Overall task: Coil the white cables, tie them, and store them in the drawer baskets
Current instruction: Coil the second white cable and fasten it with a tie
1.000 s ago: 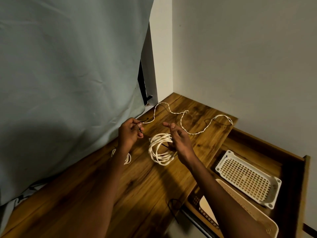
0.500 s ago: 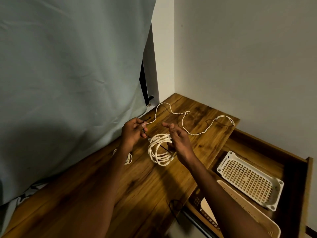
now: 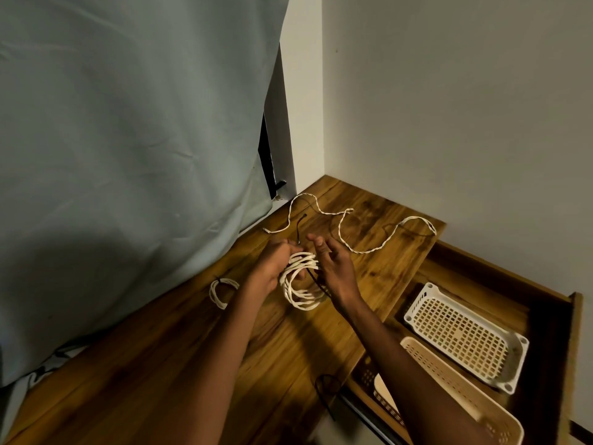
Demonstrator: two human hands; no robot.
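coil [image 3: 300, 284] on the desk [image 3: 179, 374] between your hands | left hand [image 3: 272, 264] gripping its top with the black tie [image 3: 316, 277] | right hand [image 3: 333, 268] fingers loose, holding nothing | tying step, looks like | next: thread and cinch the tie, then white basket [image 3: 465, 335]

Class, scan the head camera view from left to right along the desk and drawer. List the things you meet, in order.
Curtain → small tied coil → left hand → large cable coil → right hand → loose white cable → white basket → drawer
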